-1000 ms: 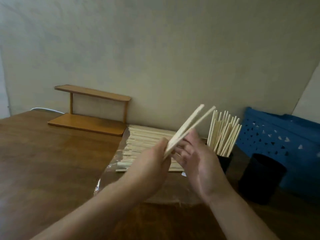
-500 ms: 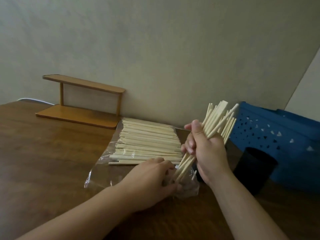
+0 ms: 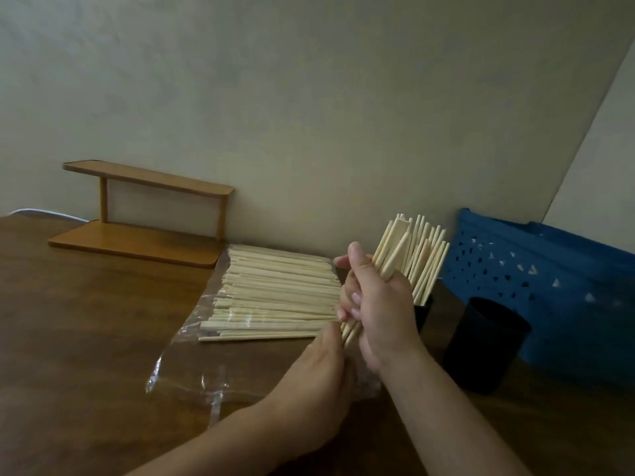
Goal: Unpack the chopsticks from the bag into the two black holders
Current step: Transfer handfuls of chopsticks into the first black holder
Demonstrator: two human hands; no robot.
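The person is working roughly midway through the unpacking, as far as the picture lets one judge. The right hand (image 3: 379, 314) is curling its fingers round a small bundle of chopsticks (image 3: 395, 255), holding it slanted above the table with the upper ends fanning up toward the wall and the lower tips poking out below the palm. The left hand (image 3: 319, 383) is resting low on the clear plastic bag (image 3: 192, 372), its fingertips reaching up to the bundle's lower tips; whether it is pinching those tips or only steadying them cannot be told, since the fingers are hiding behind the hand itself. Behind the right hand, the nearer black holder (image 3: 423, 312) is already carrying a good cluster of standing chopsticks (image 3: 431, 266), so some of the job is done. The second black holder (image 3: 486, 345) is standing just to the right, and from this angle nothing is showing above its rim. A broad pile of chopsticks (image 3: 275, 297) is lying flat on the bag's far end, near the wall, so much is left to move. The held bundle is hovering just beside the filled holder, probably heading into one of the two.
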